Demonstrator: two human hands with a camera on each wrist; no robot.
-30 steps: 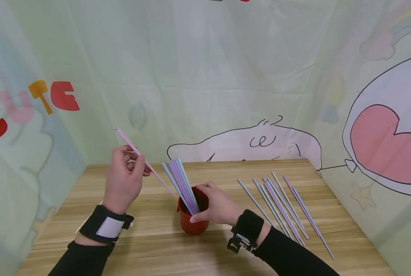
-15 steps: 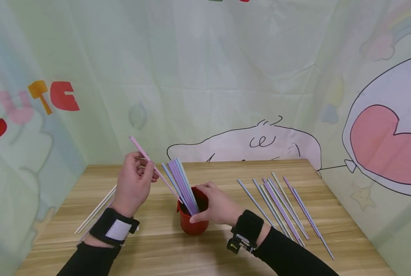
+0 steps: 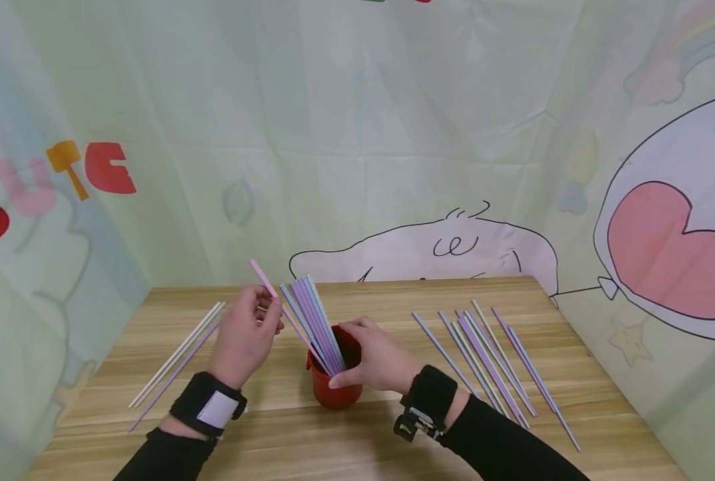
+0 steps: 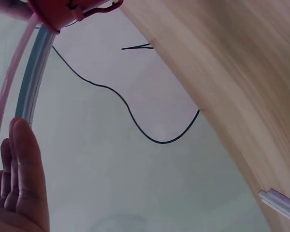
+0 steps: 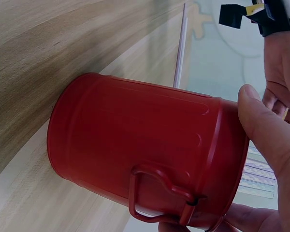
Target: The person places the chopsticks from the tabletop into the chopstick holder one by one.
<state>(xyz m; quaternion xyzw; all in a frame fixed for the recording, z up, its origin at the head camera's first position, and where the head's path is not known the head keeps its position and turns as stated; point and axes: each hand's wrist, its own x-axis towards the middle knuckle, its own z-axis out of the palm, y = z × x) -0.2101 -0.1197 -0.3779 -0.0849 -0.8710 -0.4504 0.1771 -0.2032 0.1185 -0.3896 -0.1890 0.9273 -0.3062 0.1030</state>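
My left hand [image 3: 246,341] pinches a thin pink straw [image 3: 263,278] between thumb and fingers. The straw leans right, its lower end inside the mouth of a small red metal bucket [image 3: 336,394]. A bunch of blue and purple straws [image 3: 314,321] stands in the bucket, tilted to the left. My right hand [image 3: 384,357] holds the bucket by its rim, thumb at the near side. In the right wrist view the bucket [image 5: 135,140] shows a wire handle [image 5: 159,176] on its side. The left wrist view shows the pink straw [image 4: 9,82] beside the blue ones.
Two white straws [image 3: 173,357] and a purple straw [image 3: 173,377] lie on the wooden table [image 3: 285,441] at the left. Several blue, white and purple straws [image 3: 489,364] are spread at the right. A printed cloth [image 3: 333,133] hangs behind the table.
My left hand has moved right and down, bringing the pink straw's lower end from beside the bucket into its mouth. The straws on the left have come into view. My right hand stays put.
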